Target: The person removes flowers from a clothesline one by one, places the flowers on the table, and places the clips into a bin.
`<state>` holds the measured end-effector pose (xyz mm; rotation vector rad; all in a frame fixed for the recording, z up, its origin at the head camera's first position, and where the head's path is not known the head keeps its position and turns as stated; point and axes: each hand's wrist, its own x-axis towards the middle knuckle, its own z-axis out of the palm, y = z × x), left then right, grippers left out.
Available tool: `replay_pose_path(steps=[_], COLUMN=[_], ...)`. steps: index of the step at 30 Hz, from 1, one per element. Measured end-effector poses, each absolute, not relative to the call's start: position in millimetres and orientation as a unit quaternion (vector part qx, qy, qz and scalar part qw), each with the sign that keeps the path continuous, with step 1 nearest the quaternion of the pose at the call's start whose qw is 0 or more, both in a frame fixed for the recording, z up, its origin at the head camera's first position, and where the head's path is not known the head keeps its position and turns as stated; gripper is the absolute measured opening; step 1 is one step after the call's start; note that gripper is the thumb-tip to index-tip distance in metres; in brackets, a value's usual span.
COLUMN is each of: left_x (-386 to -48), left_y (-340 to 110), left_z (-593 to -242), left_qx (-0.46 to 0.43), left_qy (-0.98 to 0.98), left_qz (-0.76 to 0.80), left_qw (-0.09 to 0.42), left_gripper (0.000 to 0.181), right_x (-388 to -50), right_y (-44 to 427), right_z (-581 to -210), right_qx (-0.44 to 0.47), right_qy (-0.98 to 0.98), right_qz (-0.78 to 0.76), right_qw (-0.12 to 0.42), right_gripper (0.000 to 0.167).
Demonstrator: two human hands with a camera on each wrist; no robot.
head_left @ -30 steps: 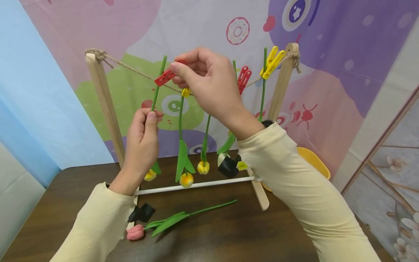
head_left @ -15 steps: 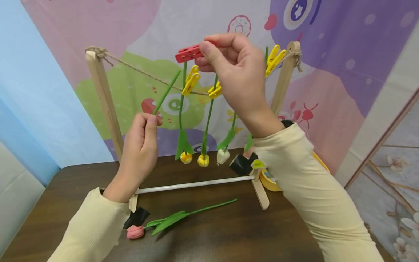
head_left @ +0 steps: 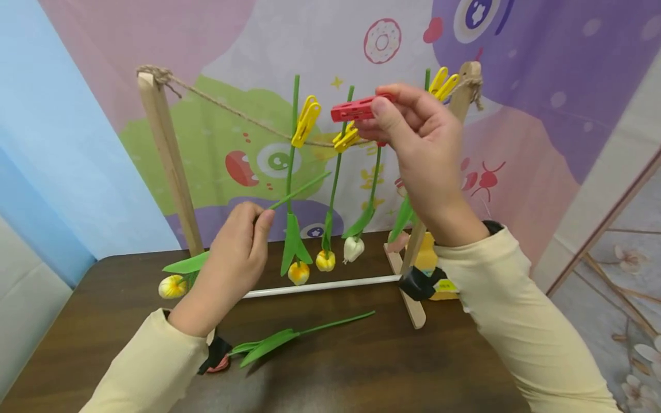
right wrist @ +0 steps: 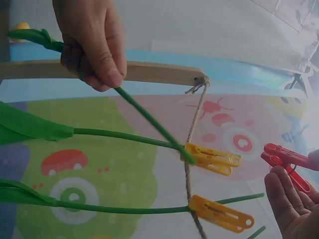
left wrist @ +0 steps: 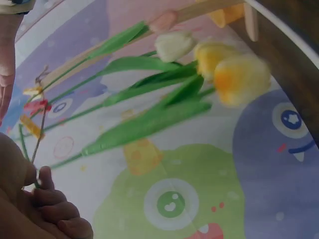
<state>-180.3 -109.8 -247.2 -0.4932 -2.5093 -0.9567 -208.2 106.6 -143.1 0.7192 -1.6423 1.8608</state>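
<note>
My left hand grips the green stem of a yellow-white tulip. Its stem slants up to the right, across a hanging stem in the head view. My right hand pinches a red clothespin above the twine, apart from the held stem. Several tulips hang head down from the twine: an orange-yellow tulip under a yellow clothespin, a yellow tulip under another yellow clothespin, and a white tulip. The white tulip's clip is mostly hidden behind my right hand.
Wooden posts hold the twine, with a white rod low between them. A pink tulip lies on the brown table, its head partly covered. A yellow container stands behind the right post. Patterned cloth hangs behind.
My right hand has taken the red clothespin off the left tulip's stem and moved right. My left hand has lowered slightly, tipping the stem rightward; its flower head now shows at left.
</note>
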Motion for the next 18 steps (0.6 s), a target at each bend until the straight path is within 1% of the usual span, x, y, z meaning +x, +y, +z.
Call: replay_pose_path(steps=[6,11,18], left_x=[-178.5,-176.8,-172.1], left_y=[-105.1,-99.0,-91.9], left_z=[-263.9,-278.9,-298.9], left_qx=[-0.192,-0.185,-0.172], left_qy=[-0.925,-0.942,-0.957], left_qz=[-0.285,-0.232,-0.167], left_qw=[0.165,0.159,0.163], left_gripper=[0.030,0.031,0.029], right_x=[-206.3,-205.2,-203.4], right_y=[118.5,130.0,150.4], right_z=[-156.6,-171.3,-195.2], right_qx=[0.235,0.207,0.139], right_qy=[-0.613,-0.611,-0.599], right_qz=[0.707,0.716,0.746], right_qw=[0.265,0.265,0.257], right_gripper=[0.017,0.016,0.013])
